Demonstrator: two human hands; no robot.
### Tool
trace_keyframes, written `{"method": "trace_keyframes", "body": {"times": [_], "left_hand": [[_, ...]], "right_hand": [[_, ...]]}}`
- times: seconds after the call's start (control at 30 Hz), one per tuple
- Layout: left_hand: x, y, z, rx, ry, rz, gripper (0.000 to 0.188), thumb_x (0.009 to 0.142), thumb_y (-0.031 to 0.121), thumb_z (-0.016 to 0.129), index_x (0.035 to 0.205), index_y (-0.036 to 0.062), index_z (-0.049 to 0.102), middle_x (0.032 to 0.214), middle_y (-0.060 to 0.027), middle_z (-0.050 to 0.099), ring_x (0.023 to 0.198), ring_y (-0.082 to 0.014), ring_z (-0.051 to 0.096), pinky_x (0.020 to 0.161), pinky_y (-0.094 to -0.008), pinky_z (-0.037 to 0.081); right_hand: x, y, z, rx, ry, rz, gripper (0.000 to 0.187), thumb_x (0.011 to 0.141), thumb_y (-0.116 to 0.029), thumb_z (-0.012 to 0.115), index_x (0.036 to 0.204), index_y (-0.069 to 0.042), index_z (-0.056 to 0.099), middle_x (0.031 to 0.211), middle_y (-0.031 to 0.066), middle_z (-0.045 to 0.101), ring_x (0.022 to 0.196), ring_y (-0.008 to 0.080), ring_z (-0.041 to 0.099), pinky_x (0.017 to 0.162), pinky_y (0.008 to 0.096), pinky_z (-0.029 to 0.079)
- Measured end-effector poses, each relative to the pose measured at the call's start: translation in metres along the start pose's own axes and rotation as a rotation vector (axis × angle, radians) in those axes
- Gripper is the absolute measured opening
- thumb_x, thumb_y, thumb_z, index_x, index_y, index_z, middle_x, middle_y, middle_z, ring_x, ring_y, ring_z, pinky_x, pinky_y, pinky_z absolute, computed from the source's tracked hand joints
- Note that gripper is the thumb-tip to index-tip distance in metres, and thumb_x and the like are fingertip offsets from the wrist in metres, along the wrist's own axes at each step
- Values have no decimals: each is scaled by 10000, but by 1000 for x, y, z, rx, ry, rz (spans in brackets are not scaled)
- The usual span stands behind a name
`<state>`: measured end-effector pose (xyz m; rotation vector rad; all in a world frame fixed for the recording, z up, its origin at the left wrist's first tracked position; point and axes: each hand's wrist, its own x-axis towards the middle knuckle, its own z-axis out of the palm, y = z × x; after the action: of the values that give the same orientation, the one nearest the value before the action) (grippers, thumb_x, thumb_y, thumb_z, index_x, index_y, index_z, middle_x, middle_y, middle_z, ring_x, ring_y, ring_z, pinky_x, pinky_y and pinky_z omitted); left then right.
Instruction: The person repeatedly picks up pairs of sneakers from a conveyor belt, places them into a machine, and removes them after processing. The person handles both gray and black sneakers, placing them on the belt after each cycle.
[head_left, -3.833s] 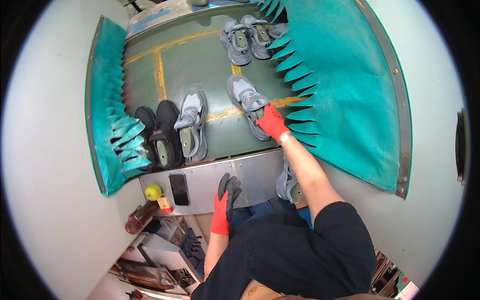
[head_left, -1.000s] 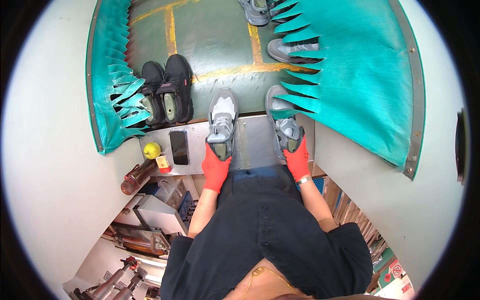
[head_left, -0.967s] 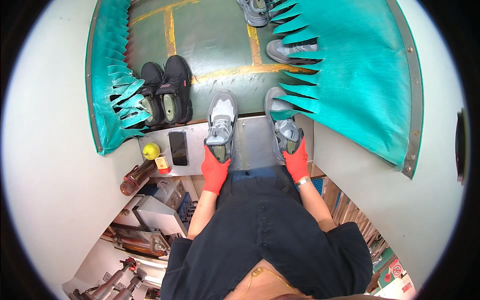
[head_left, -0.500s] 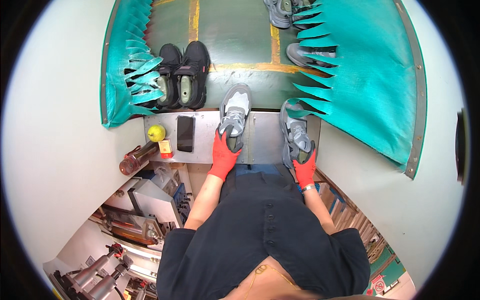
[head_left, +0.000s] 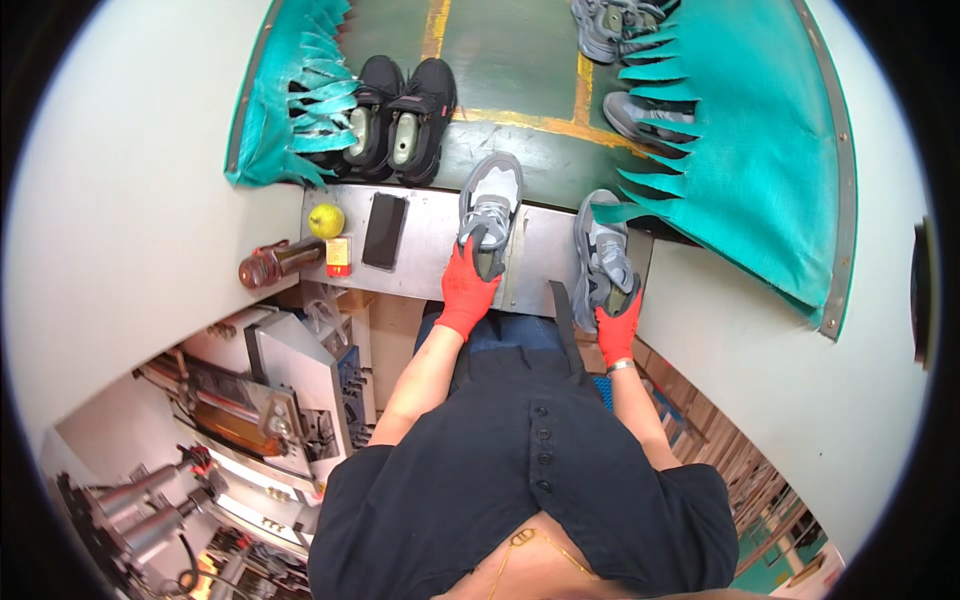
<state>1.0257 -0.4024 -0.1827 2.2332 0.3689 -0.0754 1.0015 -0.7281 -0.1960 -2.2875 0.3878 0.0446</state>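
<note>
Since the earliest frame, the once-free left hand (head_left: pixel 469 292) has moved to grasp the heel of a grey-and-white lace-up sneaker (head_left: pixel 491 192), the right hand (head_left: pixel 619 330) likewise gripping a grey lace-up sneaker (head_left: pixel 606 245), both partly over the silvery metal worktop (head_left: pixel 546 245), presumably keeping toes pointed away.

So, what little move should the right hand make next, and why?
Probably draw the right grey sneaker slightly back. The right hand grips its heel, and a strip of the right teal fringed curtain lies across its toe, so pulling back should free it. The left grey sneaker, gripped by the left hand, lies clear of the curtain.
</note>
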Motion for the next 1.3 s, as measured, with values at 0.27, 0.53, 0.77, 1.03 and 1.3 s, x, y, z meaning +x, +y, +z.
{"method": "trace_keyframes", "body": {"times": [0.27, 0.53, 0.77, 1.03, 1.3], "left_hand": [[-79, 5, -1, -213, 85, -298, 961, 750, 259, 850, 1584, 119, 393, 1444, -232, 602, 1295, -409, 609, 1064, -475, 514], [-165, 10, -21, -1208, 402, -199, 870, 794, 23, 823, 1567, 41, 425, 1480, -102, 552, 1364, -198, 515, 1158, -360, 425], [-289, 41, -126, -1066, 797, 116, 1000, 769, 223, 893, 1603, 31, 376, 1563, -98, 491, 1480, -215, 423, 1244, -392, 307], [-519, -12, -214, -1076, 1226, 68, 1265, 657, 409, 1016, 1635, 40, 304, 1558, -101, 480, 1372, -200, 513, 1120, -347, 418], [-784, -77, -256, -955, 1587, -34, 1193, 710, 378, 988, 1618, -4, 314, 1599, -130, 449, 1502, -259, 414, 1246, -420, 313]], "right_hand": [[-2, 15, 9, 45, -18, -46, 994, 773, -157, 837, 1613, -10, 325, 1624, 230, 401, 1531, 368, 352, 1264, 431, 281], [-2, 0, 5, 83, -30, -209, 869, 772, -152, 834, 1508, 67, 426, 1532, 271, 482, 1435, 394, 454, 1243, 459, 320], [10, 21, 0, -112, -59, -156, 918, 787, -224, 863, 1504, 87, 381, 1460, 297, 534, 1343, 446, 523, 1174, 495, 401], [-124, -80, 41, -704, -49, -763, 907, 915, -329, 768, 1619, 10, 308, 1647, 249, 353, 1496, 433, 366, 1228, 538, 309], [-503, -234, 189, 578, -1162, -750, 613, 951, 136, 591, 1536, 29, 445, 1505, 139, 559, 1401, 237, 525, 1158, 352, 419]]}}
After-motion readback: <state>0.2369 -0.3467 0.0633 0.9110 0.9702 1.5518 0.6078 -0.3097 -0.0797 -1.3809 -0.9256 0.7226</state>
